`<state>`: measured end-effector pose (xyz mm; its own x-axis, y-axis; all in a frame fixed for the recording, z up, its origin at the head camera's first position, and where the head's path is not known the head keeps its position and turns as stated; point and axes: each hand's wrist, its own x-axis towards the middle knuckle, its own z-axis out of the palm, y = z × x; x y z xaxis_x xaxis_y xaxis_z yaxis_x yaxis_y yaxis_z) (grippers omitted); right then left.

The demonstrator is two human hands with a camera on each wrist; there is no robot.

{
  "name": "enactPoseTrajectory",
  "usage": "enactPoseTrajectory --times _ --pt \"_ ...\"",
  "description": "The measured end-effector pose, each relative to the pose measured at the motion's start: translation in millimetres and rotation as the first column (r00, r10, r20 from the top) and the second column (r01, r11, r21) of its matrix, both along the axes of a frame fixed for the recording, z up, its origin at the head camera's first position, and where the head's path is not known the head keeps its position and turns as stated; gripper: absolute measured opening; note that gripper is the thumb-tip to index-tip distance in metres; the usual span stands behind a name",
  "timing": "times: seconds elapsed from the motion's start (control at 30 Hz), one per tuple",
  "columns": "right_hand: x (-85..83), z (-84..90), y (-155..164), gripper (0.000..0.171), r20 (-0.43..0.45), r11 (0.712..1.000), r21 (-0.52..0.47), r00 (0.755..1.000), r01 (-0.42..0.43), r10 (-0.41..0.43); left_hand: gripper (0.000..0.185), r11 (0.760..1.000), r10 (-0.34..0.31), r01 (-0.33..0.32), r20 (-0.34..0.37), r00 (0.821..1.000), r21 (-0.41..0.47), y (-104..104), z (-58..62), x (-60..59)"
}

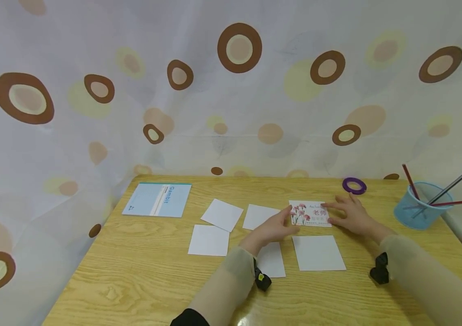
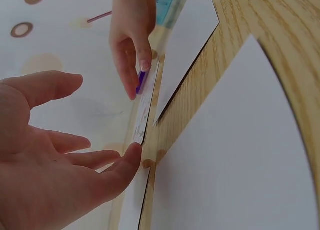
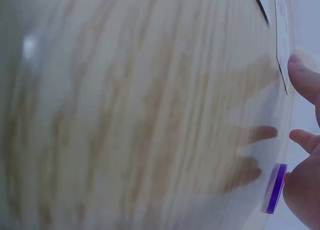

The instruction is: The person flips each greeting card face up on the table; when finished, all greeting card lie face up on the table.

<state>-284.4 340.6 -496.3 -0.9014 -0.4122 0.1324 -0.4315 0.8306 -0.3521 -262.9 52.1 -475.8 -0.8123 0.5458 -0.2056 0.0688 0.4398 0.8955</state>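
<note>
Head, left-wrist and right-wrist views of a flower-printed card point(image 1: 310, 213) lying flat on the wooden table point(image 1: 141, 271), toward its far side, between the two hands. I read the left hand point(image 1: 273, 227) as open, fingers loosely spread, one fingertip point(image 2: 134, 151) touching the card's near-left corner; the right hand point(image 1: 353, 216) is likewise open, its straight fingers resting at the card's right edge. I judge the card light, thin and fairly stiff, smooth enough to slide on the tabletop, and liable to crease if bent; the best hold looks to be a pinch at an edge or corner once one side is tipped up. It carries pink flowers and red Chinese characters, apparently 老师; the smaller print is too fine to read. Several blank white cards point(image 1: 319, 252) lie around it. A blue booklet point(image 1: 158, 199) at the far left reads "Gambit". A purple ring point(image 1: 354, 185) and a blue pencil cup point(image 1: 421, 211) stand to the right.
</note>
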Motion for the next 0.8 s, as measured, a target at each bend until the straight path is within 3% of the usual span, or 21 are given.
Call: enactPoseTrajectory --times 0.13,0.23,0.4,0.53,0.7,0.8 --pt "4.9 4.1 -2 0.052 0.012 0.999 -0.036 1.000 0.002 -0.001 0.086 0.998 -0.045 0.043 -0.043 0.998 -0.045 -2 3.2 3.9" --pt "12.5 7.6 -4 0.056 0.050 0.998 -0.065 0.999 0.021 -0.017 0.090 0.986 -0.095 0.078 -0.114 0.989 -0.145 -4 6.4 7.5" --pt "26.6 10.5 -9 0.062 0.112 0.995 -0.096 0.993 0.038 -0.027 0.092 0.927 -0.213 0.116 -0.245 0.946 -0.357 -4 9.9 14.7" --pt "35.6 9.6 -8 0.060 0.035 0.995 -0.099 0.999 -0.014 0.017 0.094 0.878 -0.264 0.109 -0.282 0.922 -0.466 -3 12.0 21.6" --pt "46.9 4.6 1 0.064 -0.147 0.995 -0.061 0.987 -0.080 0.071 0.095 0.831 -0.277 0.089 -0.270 0.922 -0.549 -1 14.4 31.8" --pt "53.8 3.1 6 0.066 -0.214 0.995 -0.041 0.974 -0.086 0.076 0.097 0.808 -0.270 0.061 -0.277 0.922 -0.586 0 15.1 37.2"
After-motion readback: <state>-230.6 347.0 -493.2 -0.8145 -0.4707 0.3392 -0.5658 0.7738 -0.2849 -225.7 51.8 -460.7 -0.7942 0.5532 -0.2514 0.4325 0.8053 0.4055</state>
